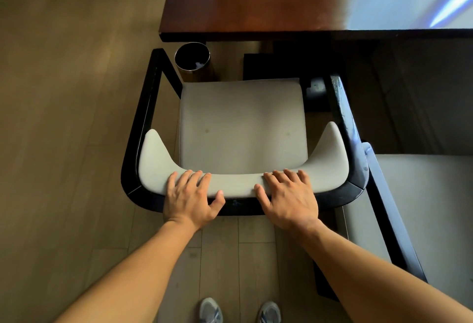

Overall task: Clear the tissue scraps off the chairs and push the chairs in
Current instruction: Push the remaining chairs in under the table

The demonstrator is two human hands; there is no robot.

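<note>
A black-framed armchair with a grey seat (pixel 242 123) stands in front of me, facing the dark wooden table (pixel 256 3). Its seat is bare, with no tissue on it. My left hand (pixel 190 196) and my right hand (pixel 289 198) both rest on top of the grey padded backrest (pixel 238 184), fingers curled over its front edge, thumbs on top. The chair's front reaches just short of the table edge. A small black bin (pixel 192 59) under the table holds a white tissue scrap (pixel 198 64).
A second chair of the same kind (pixel 422 207) stands close on the right, its frame almost touching the first chair. The table's dark base (pixel 281 64) sits beyond the seat. Wooden floor lies open to the left. My shoes (pixel 239 310) are at the bottom.
</note>
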